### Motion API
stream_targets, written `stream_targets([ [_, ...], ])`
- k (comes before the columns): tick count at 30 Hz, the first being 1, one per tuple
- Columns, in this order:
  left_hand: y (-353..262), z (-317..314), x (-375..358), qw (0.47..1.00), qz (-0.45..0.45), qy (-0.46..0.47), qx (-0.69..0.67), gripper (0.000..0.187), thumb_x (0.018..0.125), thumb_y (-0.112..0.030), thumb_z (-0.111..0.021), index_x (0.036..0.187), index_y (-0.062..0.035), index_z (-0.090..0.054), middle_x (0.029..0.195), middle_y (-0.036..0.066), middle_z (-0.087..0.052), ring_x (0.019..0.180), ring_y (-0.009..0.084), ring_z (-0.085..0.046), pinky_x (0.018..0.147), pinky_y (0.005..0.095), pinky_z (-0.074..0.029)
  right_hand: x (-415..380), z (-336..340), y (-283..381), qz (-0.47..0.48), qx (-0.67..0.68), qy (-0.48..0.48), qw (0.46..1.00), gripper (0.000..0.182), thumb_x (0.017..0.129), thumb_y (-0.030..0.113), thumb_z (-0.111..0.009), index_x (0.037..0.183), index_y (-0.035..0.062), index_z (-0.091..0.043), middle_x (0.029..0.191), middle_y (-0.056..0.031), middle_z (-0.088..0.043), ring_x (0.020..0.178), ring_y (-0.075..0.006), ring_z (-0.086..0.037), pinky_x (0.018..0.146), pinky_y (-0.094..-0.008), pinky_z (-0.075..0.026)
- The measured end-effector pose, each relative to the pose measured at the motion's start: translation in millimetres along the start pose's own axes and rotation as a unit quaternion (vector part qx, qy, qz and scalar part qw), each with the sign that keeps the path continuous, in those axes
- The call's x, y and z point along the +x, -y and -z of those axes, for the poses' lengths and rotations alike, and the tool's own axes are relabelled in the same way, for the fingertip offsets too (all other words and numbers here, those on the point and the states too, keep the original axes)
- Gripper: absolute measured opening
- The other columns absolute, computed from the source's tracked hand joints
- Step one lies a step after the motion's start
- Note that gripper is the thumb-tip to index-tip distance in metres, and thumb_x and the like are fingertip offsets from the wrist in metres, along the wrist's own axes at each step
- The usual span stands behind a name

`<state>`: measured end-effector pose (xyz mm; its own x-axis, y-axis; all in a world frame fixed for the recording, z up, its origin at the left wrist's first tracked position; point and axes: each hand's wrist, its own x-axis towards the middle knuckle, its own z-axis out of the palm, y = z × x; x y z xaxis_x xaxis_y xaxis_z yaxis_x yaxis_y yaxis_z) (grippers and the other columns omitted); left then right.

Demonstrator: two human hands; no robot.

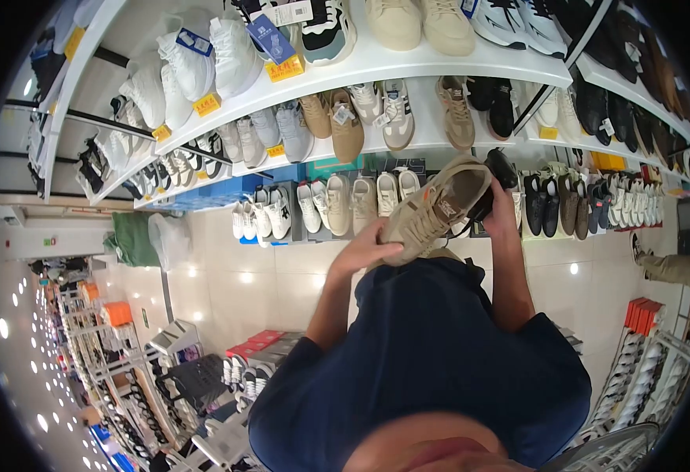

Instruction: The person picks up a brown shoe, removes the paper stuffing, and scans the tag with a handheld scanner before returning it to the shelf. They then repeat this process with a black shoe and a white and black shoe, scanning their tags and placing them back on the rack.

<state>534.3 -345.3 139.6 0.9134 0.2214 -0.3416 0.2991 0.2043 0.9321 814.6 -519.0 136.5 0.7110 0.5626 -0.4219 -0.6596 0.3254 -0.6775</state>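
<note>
A beige lace-up sneaker [427, 216] is held in front of my chest, its opening turned up and to the right. The fingers and thumb of my left hand [370, 248] close around its toe end. At the sneaker's heel, my right hand [502, 211] is closed on a black shoe [502, 167], partly hidden behind the beige sneaker. Brown lining and a printed insole show inside the sneaker. Just beyond it, a single tan sneaker [455, 114] stands on the middle shelf beside a black pair [493, 106].
A white upper shelf [408, 67] with sneakers and yellow price tags juts out ahead. Pairs of shoes [353, 204] line the lowest level above a tiled floor [282, 271]. Behind stand shoe racks [116, 354] and red boxes [262, 344]; a person's leg [667, 267] shows far right.
</note>
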Motion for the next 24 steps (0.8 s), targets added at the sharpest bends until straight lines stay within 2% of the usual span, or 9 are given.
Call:
stream_targets([
  [2, 8.3, -4.1, -2.9, 1.0, 0.013, 0.028, 0.0, 0.074, 0.088, -0.023, -0.073, 0.147, 0.0042, -0.036, 0.137, 0.012, -0.055, 0.124, 0.0193, -0.054, 0.108, 0.035, -0.042, -5.5, -3.8, -7.5, 0.029, -0.012, 0.011, 0.999, 0.033, 0.096, 0.016, -0.063, 0.128, 0.0077, -0.059, 0.114, -0.0039, -0.067, 0.098, -0.0157, -0.066, 0.074, -0.0296, -0.054],
  [4, 20.1, -9.0, -5.8, 0.991, 0.02, 0.036, -0.124, 0.073, 0.09, -0.022, -0.071, 0.147, 0.0047, -0.034, 0.138, 0.013, -0.054, 0.124, 0.0209, -0.055, 0.109, 0.0357, -0.042, -17.0, -8.1, -10.0, 0.027, -0.044, 0.005, 0.999, 0.035, 0.096, 0.017, -0.064, 0.13, 0.0083, -0.058, 0.113, -0.004, -0.067, 0.097, -0.0163, -0.067, 0.072, -0.0309, -0.054],
  [5, 24.6, -11.9, -7.5, 0.988, 0.01, 0.013, -0.153, 0.065, 0.09, -0.024, -0.073, 0.139, 0.0067, -0.043, 0.129, 0.014, -0.059, 0.116, 0.0194, -0.059, 0.101, 0.0328, -0.047, -22.7, -10.0, -11.6, 0.017, -0.075, 0.001, 0.997, 0.038, 0.095, 0.018, -0.064, 0.131, 0.0088, -0.057, 0.113, -0.0042, -0.067, 0.097, -0.0168, -0.067, 0.07, -0.0322, -0.054],
  [9, 41.4, -16.6, -11.5, 0.973, 0.025, -0.013, -0.229, 0.063, 0.092, -0.026, -0.071, 0.139, 0.0049, -0.042, 0.128, 0.014, -0.06, 0.116, 0.0202, -0.06, 0.095, 0.0346, -0.052, -41.4, -21.8, -19.8, -0.002, -0.139, -0.026, 0.99, 0.05, 0.092, 0.021, -0.067, 0.137, 0.0074, -0.05, 0.111, -0.0083, -0.068, 0.093, -0.0216, -0.07, 0.061, -0.0302, -0.048],
  [14, 63.6, -9.9, 4.4, 0.953, 0.13, -0.123, -0.245, 0.057, 0.098, -0.036, -0.062, 0.142, -0.0076, -0.04, 0.129, 0.012, -0.058, 0.109, 0.0233, -0.064, 0.075, 0.0339, -0.06, -62.8, -10.8, -32.1, -0.042, -0.194, -0.034, 0.98, 0.051, 0.092, 0.022, -0.064, 0.138, 0.006, -0.047, 0.111, -0.013, -0.068, 0.088, -0.0199, -0.068, 0.062, -0.0291, -0.048],
  [16, 73.5, -6.1, 18.4, 0.952, 0.13, -0.12, -0.25, 0.058, 0.097, -0.041, -0.063, 0.142, -0.0122, -0.041, 0.13, 0.009, -0.057, 0.109, 0.0214, -0.063, 0.075, 0.0335, -0.056, -68.2, -1.5, -33.4, -0.06, -0.224, -0.032, 0.972, 0.051, 0.092, 0.022, -0.065, 0.138, 0.007, -0.048, 0.106, -0.0121, -0.069, 0.08, -0.0173, -0.066, 0.062, -0.0288, -0.048],
  [18, 76.1, -9.6, 32.8, 0.934, 0.125, -0.166, -0.29, 0.059, 0.093, -0.043, -0.069, 0.136, -0.0121, -0.043, 0.119, 0.006, -0.06, 0.095, 0.0164, -0.062, 0.069, 0.0312, -0.052, -71.3, 8.7, -33.0, -0.058, -0.228, -0.034, 0.971, 0.049, 0.092, 0.021, -0.065, 0.137, 0.0081, -0.051, 0.102, -0.0114, -0.069, 0.073, -0.0145, -0.063, 0.06, -0.0286, -0.048],
  [21, 66.4, -10.6, 65.2, 0.937, 0.108, -0.134, -0.305, 0.061, 0.093, -0.044, -0.069, 0.141, -0.0188, -0.04, 0.13, 0.002, -0.056, 0.111, 0.0185, -0.055, 0.079, 0.0373, -0.045, -71.4, 23.4, -29.2, -0.033, -0.222, -0.055, 0.973, 0.045, 0.092, 0.019, -0.064, 0.135, 0.007, -0.054, 0.096, -0.0115, -0.068, 0.067, -0.0127, -0.059, 0.058, -0.0285, -0.047],
  [24, 65.8, -10.4, 127.1, 0.935, 0.05, -0.17, -0.307, 0.056, 0.092, -0.042, -0.07, 0.137, -0.0227, -0.043, 0.126, 0.0, -0.057, 0.108, 0.0183, -0.055, 0.079, 0.0379, -0.045, -68.4, 44.7, -21.3, -0.028, -0.23, -0.066, 0.971, 0.046, 0.092, 0.018, -0.064, 0.134, 0.0047, -0.053, 0.095, -0.012, -0.068, 0.066, -0.0128, -0.058, 0.058, -0.0283, -0.048],
])
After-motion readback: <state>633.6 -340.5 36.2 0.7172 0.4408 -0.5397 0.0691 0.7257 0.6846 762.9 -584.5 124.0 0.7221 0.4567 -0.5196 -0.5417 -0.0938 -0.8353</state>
